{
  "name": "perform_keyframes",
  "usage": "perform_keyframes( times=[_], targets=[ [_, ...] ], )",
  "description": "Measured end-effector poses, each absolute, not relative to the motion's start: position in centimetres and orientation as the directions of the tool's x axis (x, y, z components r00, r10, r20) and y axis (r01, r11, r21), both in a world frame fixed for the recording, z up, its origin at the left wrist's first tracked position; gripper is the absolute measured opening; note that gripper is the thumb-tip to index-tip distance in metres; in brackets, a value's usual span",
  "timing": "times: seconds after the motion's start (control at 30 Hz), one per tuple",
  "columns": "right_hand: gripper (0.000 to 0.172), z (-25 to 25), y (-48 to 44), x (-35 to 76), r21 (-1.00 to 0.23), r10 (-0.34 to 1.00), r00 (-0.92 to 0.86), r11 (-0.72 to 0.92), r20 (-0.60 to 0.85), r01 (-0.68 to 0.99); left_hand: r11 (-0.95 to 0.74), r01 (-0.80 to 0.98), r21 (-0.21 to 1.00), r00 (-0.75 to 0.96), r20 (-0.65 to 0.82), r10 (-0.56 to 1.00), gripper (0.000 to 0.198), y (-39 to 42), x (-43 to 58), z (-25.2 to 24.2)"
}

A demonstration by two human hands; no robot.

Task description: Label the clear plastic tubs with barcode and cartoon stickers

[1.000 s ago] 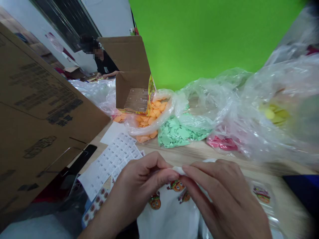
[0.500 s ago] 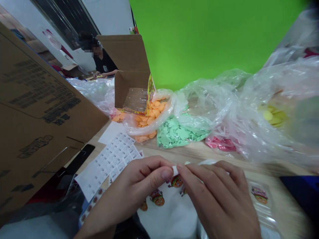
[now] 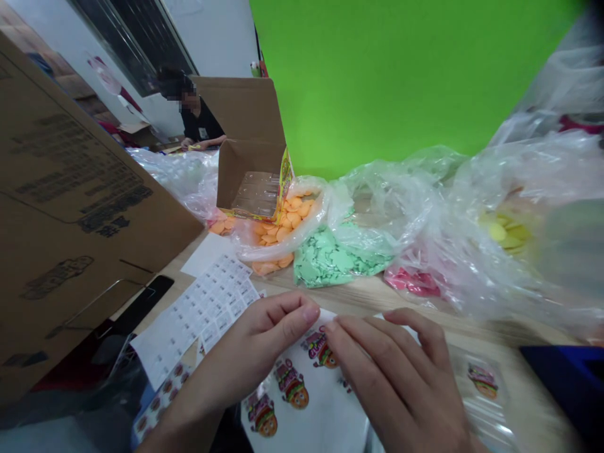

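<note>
A white sticker sheet (image 3: 314, 418) printed with burger characters lies in front of me, its top edge between my hands. My left hand (image 3: 264, 340) pinches that edge between thumb and bent index finger. Close beside it, my right hand (image 3: 401, 371) has its fingertips on the same edge, fingers bent over the sheet; its thumb is hidden beneath. Part of the sheet's right side is covered by this hand. To the right lies a clear plastic pack (image 3: 503, 415) with a burger sticker (image 3: 482, 380) on it.
Left of my hands are white label sheets (image 3: 207, 299) and a large cardboard box (image 3: 85, 220). Behind them stands an open carton (image 3: 245, 148). Bags of orange pieces (image 3: 287, 217), green pieces (image 3: 325, 255) and pink pieces (image 3: 415, 281) line the back. A co-worker (image 3: 201, 123) sits beyond.
My hands have come down slightly, and more of the sticker sheet shows between them. The sheet's top edge lies flatter where a white bit stood up between my fingertips. The view has shifted slightly.
</note>
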State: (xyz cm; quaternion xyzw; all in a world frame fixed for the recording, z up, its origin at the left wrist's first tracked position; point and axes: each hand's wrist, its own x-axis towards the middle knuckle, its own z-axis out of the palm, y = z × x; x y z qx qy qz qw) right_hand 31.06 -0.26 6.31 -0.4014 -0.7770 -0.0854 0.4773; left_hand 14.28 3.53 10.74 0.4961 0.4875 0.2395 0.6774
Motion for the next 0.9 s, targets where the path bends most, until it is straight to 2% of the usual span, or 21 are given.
perform_keyframes(
  times=[0.1, 0.23, 0.3, 0.37, 0.4, 0.43, 0.5, 0.53, 0.57, 0.63, 0.73, 0.8, 0.9],
  targets=[
    [0.035, 6.1, -0.4, 30.9, -0.283, 0.526, -0.136, 0.638, 0.840, 0.716, 0.381, 0.207, 0.901, 0.423, -0.434, 0.796, 0.031, 3.7, 14.2, 10.8],
    [0.029, 6.3, -0.6, 30.2, -0.225, 0.531, -0.185, 0.614, 0.827, 0.756, 0.285, 0.263, 0.922, 0.427, -0.376, 0.822, 0.031, 3.7, 14.6, 10.8],
    [0.023, 6.5, -0.8, 29.8, -0.193, 0.490, -0.216, 0.656, 0.844, 0.730, 0.215, 0.337, 0.917, 0.372, -0.339, 0.864, 0.028, 4.1, 14.7, 10.4],
    [0.021, 6.5, -1.3, 30.0, -0.277, 0.472, -0.176, 0.737, 0.864, 0.616, 0.148, 0.451, 0.880, 0.247, -0.282, 0.927, 0.025, 5.1, 14.2, 9.7],
    [0.024, 6.5, -1.6, 30.6, -0.390, 0.519, -0.118, 0.756, 0.847, 0.526, 0.125, 0.502, 0.856, 0.186, -0.247, 0.951, 0.023, 5.8, 13.7, 9.2],
    [0.026, 6.4, -1.9, 31.4, -0.532, 0.605, -0.038, 0.727, 0.796, 0.433, 0.105, 0.543, 0.833, 0.137, -0.212, 0.968, 0.022, 6.7, 13.0, 8.6],
    [0.020, 6.0, -2.4, 33.9, -0.793, 0.802, 0.138, 0.522, 0.582, 0.314, 0.055, 0.598, 0.800, 0.141, -0.172, 0.975, 0.020, 8.5, 11.6, 7.6],
    [0.013, 5.7, -2.6, 35.4, -0.878, 0.864, 0.221, 0.387, 0.452, 0.280, 0.006, 0.632, 0.775, 0.179, -0.153, 0.972, 0.018, 9.1, 11.0, 7.1],
    [0.016, 5.2, -2.7, 36.9, -0.932, 0.897, 0.295, 0.257, 0.329, 0.257, -0.054, 0.665, 0.745, 0.244, -0.149, 0.958, 0.015, 9.5, 10.5, 6.8],
    [0.036, 4.0, -3.1, 39.2, -0.987, 0.918, 0.382, 0.046, 0.102, 0.154, -0.187, 0.704, 0.685, 0.399, -0.164, 0.902, 0.013, 9.3, 10.5, 6.7],
    [0.045, 2.3, -3.4, 40.5, -0.989, 0.921, 0.367, -0.147, -0.133, 0.010, -0.428, 0.628, 0.650, 0.672, -0.174, 0.720, 0.009, 7.0, 12.8, 7.0],
    [0.046, 1.7, -3.6, 40.3, -0.982, 0.920, 0.349, -0.188, -0.178, -0.006, -0.586, 0.487, 0.648, 0.813, -0.091, 0.575, 0.014, 5.1, 15.0, 7.1],
    [0.044, 1.6, -3.5, 39.7, -0.982, 0.922, 0.348, -0.189, -0.171, 0.018, -0.703, 0.334, 0.628, 0.878, 0.065, 0.475, 0.024, 3.4, 17.8, 6.6]
  ],
)
